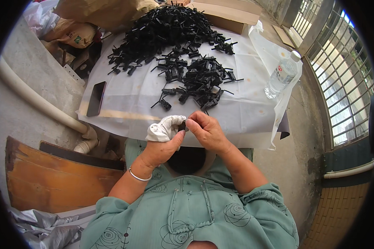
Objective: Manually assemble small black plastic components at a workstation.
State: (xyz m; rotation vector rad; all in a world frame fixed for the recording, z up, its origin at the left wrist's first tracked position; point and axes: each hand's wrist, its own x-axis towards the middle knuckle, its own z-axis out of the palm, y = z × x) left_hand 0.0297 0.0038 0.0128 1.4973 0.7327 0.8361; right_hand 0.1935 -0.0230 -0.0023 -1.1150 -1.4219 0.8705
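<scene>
Just off the table's near edge, my left hand (164,146) is closed around a small black plastic part (182,125). White cloth (164,128), like a glove, covers its fingers, while the thumb is bare. My bare right hand (208,132) meets it from the right, thumb and forefinger pinched together at the same part. Fingers hide most of the part, so its exact kind cannot be made out. Beyond both hands lies a small pile of similar black parts with thin strips (203,79). A much larger heap (166,31) of them rises behind it.
A pale plastic sheet (129,93) covers the table. On it are a phone (96,98) at the left, a clear water bottle (282,74) at the right and a cardboard box (228,14) at the back. An orange-brown board (62,174) leans at the lower left.
</scene>
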